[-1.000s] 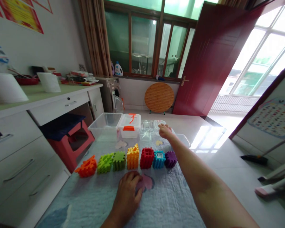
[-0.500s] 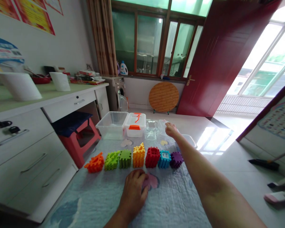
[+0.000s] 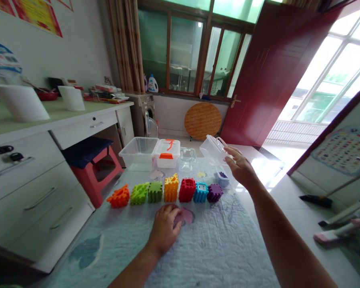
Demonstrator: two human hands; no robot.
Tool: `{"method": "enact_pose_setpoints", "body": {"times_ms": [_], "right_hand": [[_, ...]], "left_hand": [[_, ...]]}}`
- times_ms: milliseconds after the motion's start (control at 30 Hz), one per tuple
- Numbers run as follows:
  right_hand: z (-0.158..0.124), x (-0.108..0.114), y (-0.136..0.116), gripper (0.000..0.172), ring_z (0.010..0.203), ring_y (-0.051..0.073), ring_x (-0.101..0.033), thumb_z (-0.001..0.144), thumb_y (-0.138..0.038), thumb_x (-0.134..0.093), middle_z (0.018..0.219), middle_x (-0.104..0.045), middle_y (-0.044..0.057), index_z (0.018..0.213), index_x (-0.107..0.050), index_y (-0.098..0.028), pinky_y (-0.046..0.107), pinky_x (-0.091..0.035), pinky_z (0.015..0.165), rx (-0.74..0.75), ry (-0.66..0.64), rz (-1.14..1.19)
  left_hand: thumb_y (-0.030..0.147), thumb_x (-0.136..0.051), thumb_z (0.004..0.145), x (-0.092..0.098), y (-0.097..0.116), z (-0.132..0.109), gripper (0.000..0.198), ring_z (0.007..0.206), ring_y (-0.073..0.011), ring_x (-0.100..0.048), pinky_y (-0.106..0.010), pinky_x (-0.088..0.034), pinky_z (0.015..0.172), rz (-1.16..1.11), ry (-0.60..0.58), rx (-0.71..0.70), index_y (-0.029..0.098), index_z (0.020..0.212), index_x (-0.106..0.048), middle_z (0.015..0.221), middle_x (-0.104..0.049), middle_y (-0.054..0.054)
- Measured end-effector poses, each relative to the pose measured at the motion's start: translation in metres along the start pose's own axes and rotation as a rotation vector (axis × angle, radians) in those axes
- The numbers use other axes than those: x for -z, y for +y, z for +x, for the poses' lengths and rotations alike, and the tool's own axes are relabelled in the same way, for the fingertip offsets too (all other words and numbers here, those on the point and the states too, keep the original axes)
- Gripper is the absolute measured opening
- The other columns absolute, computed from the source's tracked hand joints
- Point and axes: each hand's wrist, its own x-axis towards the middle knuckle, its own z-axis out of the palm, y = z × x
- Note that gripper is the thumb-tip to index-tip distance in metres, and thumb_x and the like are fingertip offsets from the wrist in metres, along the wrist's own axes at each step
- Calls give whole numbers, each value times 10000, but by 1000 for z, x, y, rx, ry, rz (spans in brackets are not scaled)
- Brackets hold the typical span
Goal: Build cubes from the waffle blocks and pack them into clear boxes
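My left hand rests on the quilted cloth, fingers slightly bent and thumb apart, holding nothing. My right hand grips a clear plastic box with a handle, tilted above the cloth at the far right. A row of toy blocks crosses the middle: orange, lime green, dark green, yellow, red, blue and purple. Just behind the purple block, a small clear container has purple pieces in it.
Behind the blocks stand an open clear bin, a lidded box with an orange latch, and a clear tray. A pink stool and white drawers are at the left. A red door stands beyond.
My right hand has lifted the clear box and moved right with it, uncovering the small container with purple pieces. The left hand stays on the cloth. The view has shifted slightly.
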Motion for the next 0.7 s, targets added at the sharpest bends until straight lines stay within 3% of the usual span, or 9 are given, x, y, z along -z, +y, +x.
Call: {"method": "enact_pose_setpoints", "body": {"times_ms": [133,267,433,533,633,700], "right_hand": [[-62,38,-34,369,1195,251,-544,900,-328,-507,1343,-552,72,1250,-592,-246,479,-419,1044,-23,-58,106],[-123,48,-56,410,1272,247,-488,896,-260,-532,1367,-539,70,1305,-548,-278,478,-402,1074,28,-240,116],[-177,18,-69,491,1287,243,-466,838,-121,-543,1336,-563,90,1308,-539,-260,471,-391,1087,113,-445,168],[-193,-5,-72,507,1318,228,-423,800,-49,-501,1300,-587,73,1258,-560,-257,464,-375,1093,103,-500,267],[-197,-18,-71,384,1311,232,-423,773,-44,-489,1267,-602,53,1069,-617,-252,469,-350,1095,36,-481,355],[-196,-25,-69,288,1289,242,-437,772,-84,-506,1307,-557,62,995,-599,-239,464,-346,1084,-39,-379,397]], "left_hand": [[299,-517,864,6,2,-1,196,953,-239,-583,-378,-437,889,-258,13,-19,189,938,-662,964,-656,-81],[444,-407,937,7,1,-3,367,1020,-230,-581,-361,-438,925,-619,75,9,178,1045,-637,1067,-634,-91],[560,-350,936,3,-4,-7,518,1206,-280,-498,-396,-411,980,-889,125,96,164,1188,-567,1244,-583,-125],[566,-408,914,4,-1,-9,517,1189,-278,-515,-392,-422,973,-1021,87,142,165,1215,-537,1255,-577,-126],[493,-568,849,8,6,-10,463,1131,-255,-552,-369,-424,972,-1093,32,151,167,1178,-551,1190,-606,-108],[425,-619,819,11,11,-13,420,1096,-236,-565,-355,-422,970,-1080,19,163,170,1149,-563,1137,-623,-90]]}}
